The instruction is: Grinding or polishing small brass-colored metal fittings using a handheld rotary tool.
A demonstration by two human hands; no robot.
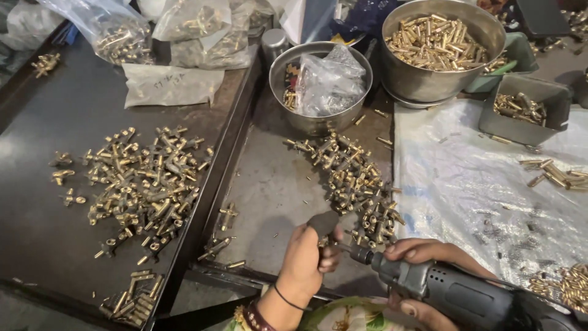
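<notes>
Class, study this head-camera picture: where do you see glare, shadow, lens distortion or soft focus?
Head view: glare whitens the clear plastic sheet and the rim of the large steel bowl; the dark tray shows a dull sheen at left; wide-angle bending curves the tray edges; the power tool and both hands look slightly soft near the bottom edge.

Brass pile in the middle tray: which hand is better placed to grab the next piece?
Left hand, probably. It pinches only a small part and sits right by the brass pile; the right hand is wrapped around the power driver.
</notes>
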